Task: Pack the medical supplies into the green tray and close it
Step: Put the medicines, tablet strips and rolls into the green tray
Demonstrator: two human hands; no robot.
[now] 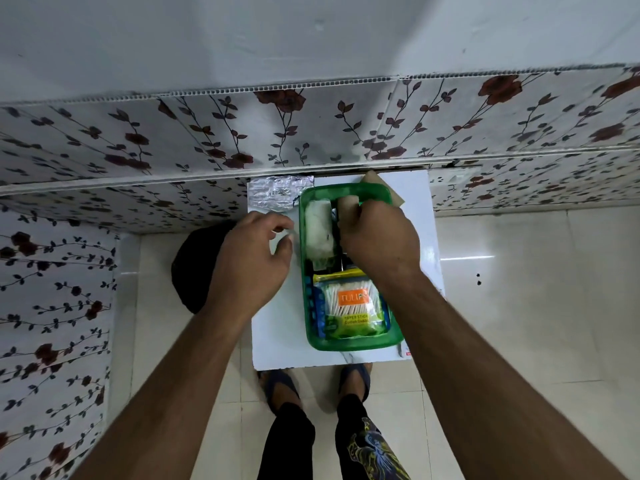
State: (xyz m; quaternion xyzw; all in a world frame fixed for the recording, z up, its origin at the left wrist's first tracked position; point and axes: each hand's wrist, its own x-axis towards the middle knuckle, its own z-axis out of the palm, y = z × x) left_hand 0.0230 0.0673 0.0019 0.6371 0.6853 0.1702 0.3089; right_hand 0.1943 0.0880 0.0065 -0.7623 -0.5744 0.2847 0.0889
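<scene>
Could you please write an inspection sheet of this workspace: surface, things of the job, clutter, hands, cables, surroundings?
Surface: small white table, standing against the wall.
Job's things: green tray on the table, open; cotton swab pack at its near end; white gauze roll at its far left; silver foil pack outside the tray, at the table's far left corner.
Clutter: brown paper piece behind the tray; black round object left of the table.
Grippers: left hand over the table beside the tray, fingers curled; right hand inside the tray, contents of its grip hidden.
Cables: nothing seen.
Surroundings: floral wall panels, pale tiled floor.
</scene>
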